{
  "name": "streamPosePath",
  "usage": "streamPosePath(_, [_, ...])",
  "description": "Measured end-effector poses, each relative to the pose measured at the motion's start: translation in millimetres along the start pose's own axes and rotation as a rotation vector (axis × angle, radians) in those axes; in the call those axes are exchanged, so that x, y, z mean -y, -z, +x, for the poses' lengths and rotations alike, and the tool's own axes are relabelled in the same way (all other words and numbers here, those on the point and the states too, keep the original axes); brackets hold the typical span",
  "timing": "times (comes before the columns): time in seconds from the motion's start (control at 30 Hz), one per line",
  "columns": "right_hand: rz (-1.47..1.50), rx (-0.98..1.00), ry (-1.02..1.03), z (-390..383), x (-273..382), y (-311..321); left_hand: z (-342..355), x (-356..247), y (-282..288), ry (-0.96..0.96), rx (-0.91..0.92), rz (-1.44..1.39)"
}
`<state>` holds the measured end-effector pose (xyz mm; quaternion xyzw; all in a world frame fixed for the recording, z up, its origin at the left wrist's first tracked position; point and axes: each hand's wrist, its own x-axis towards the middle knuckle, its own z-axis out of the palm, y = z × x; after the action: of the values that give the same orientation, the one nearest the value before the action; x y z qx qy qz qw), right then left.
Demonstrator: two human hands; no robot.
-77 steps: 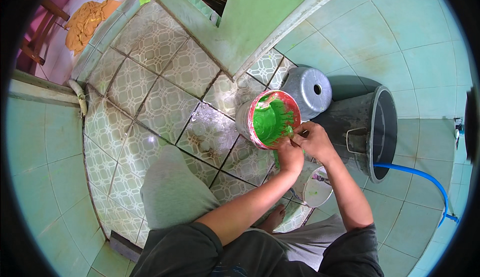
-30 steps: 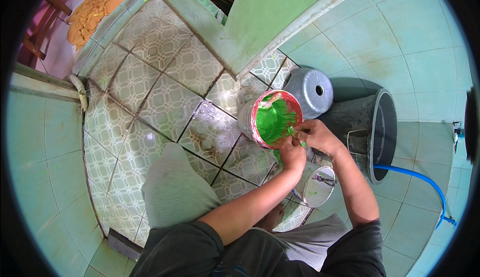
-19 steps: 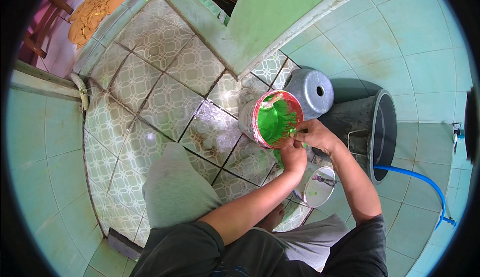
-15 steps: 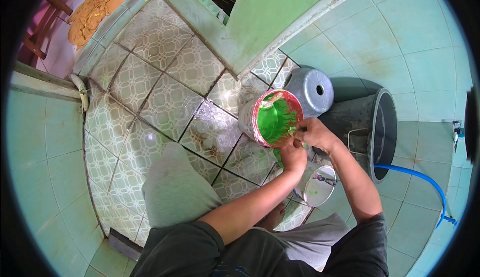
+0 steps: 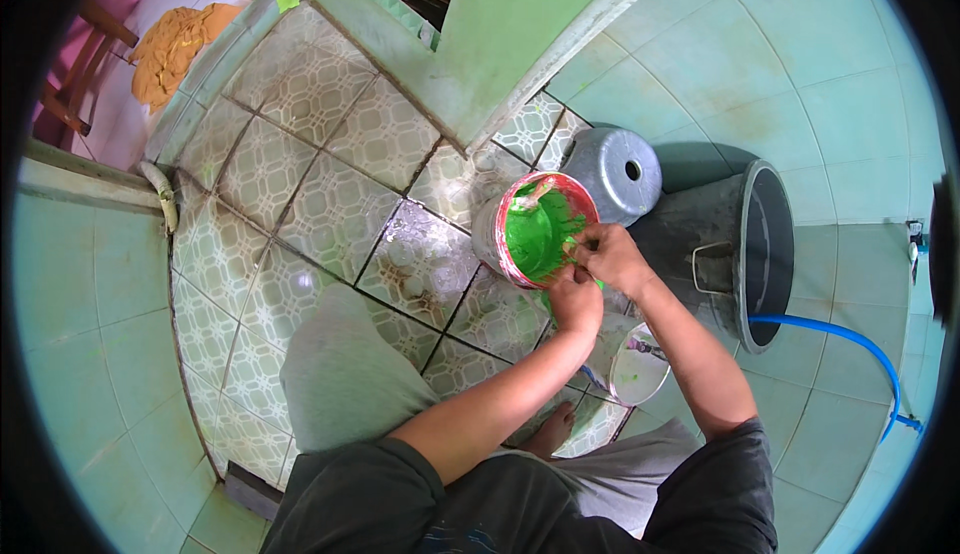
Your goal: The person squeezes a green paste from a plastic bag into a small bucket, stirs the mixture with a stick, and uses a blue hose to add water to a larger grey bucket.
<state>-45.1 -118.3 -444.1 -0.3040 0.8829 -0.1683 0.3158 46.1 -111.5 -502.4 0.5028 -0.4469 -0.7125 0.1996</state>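
**Inspector:** Hands first. Left hand (image 5: 575,299) and right hand (image 5: 612,257) meet at the near rim of the paint bucket (image 5: 536,229), which stands on the patterned floor tiles (image 5: 330,209). Fingers of both are pressed together, pinching something small at the rim; what it is I cannot tell.

**Clerk:** Step in hand?

**Inspector:** In my judgement, work on the rim itself. Any next move calls for a steady bucket and clean fingers, since wet paint sits just below.

**Clerk:** Containers?

**Inspector:** Bucket holds bright green paint, with a stick (image 5: 532,196) resting in it. Grey upturned basin (image 5: 612,172) just behind. Dark pail (image 5: 745,254) to the right, blue hose (image 5: 835,339) leading into it. Round lid (image 5: 640,364) lies near the knees.
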Motion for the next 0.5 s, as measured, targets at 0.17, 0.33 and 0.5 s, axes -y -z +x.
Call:
streamPosePath(0.17, [0.025, -0.042, -0.014, 8, 9, 0, -12, 0, 7, 0.069, 0.1, -0.007])
streamPosePath(0.33, [-0.077, -0.04, 0.157, 21, 3, 9, -32, -17, 16, 0.176, 0.18, -0.024])
streamPosePath(0.5, [-0.124, -0.118, 0.267, 25, 3, 2, -42, -24, 29, 0.033, 0.222, 0.01])
